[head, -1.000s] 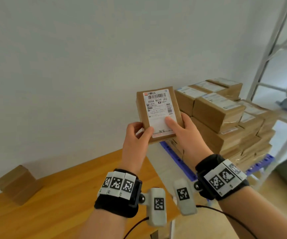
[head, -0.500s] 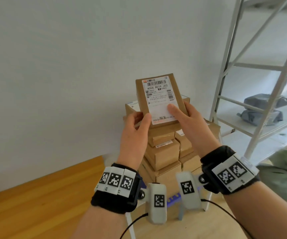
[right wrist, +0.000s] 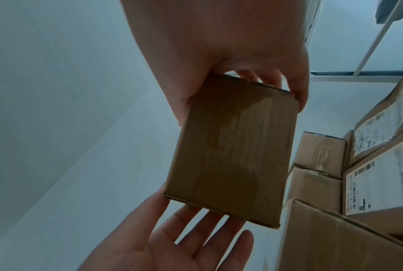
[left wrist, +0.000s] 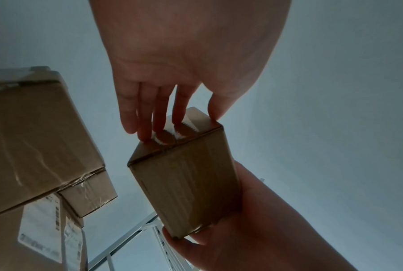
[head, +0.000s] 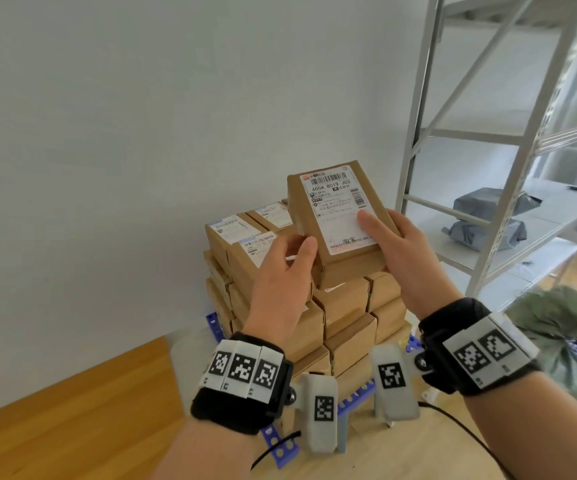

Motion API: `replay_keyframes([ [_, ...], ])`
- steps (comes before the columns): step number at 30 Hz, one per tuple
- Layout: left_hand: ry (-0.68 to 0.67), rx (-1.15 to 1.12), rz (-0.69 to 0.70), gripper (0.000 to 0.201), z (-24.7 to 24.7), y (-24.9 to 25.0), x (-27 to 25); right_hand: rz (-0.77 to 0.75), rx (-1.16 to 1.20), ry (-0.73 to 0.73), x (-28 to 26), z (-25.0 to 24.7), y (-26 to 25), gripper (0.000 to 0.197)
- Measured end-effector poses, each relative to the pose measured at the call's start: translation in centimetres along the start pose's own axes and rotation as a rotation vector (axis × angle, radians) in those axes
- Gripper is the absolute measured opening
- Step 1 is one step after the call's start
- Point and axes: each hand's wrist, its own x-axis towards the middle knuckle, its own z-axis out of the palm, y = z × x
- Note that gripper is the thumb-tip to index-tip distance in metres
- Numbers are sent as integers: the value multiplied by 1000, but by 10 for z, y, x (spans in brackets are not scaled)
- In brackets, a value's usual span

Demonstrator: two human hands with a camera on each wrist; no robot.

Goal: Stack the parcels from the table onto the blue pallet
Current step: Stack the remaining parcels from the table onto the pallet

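A brown cardboard parcel (head: 335,216) with a white shipping label hangs tilted just above the stack of parcels (head: 346,327) on the blue pallet (head: 280,448). My right hand (head: 394,244) grips its near right corner, thumb on the label and fingers underneath. My left hand (head: 280,271) is at its left end with fingers straight. In the left wrist view those fingertips (left wrist: 147,135) touch the parcel's (left wrist: 186,183) taped end face. The right wrist view shows the parcel's underside (right wrist: 233,155) and the left palm (right wrist: 172,243) open beside it.
A white metal shelf rack (head: 488,133) stands right of the pallet with grey bags (head: 488,216) on a shelf. The wooden table (head: 72,410) is at lower left. A white wall backs the stack. Green cloth (head: 557,327) lies at the right.
The parcel has travelled from over the table to just above the pallet stack and come lower. My left thumb has come off the label; the right hand still holds on.
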Motion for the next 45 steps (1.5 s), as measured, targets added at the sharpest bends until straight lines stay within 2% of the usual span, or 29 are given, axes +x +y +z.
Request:
replay_keyframes([
  [3,-10,1,-15,17,9,-6,13,22,-26,-27,14,-7,9,40],
  [7,-59,62,-27,19,19,-15,23,56,-33,-39,29,-16,23,31],
  [10,-55,140,-39,20,24,-21,35,89,-29,-58,45,-15,30,38],
  [14,25,240,-41,28,35,-28,52,107,-14,-119,72,-17,41,38],
  [18,121,434,-25,29,49,-40,63,185,-3,-208,98,-22,63,39],
  [22,282,620,-22,28,58,-56,67,286,-3,-289,118,-22,88,49],
  [28,361,802,13,25,66,-66,70,290,-112,-350,130,-12,108,63],
  [32,331,863,0,24,66,-66,72,296,-169,-335,136,-6,111,67],
  [39,246,934,-3,31,64,-65,71,183,-308,-463,129,-11,112,82],
  [45,227,1012,-40,35,65,-66,70,141,-288,-464,131,-12,115,74],
])
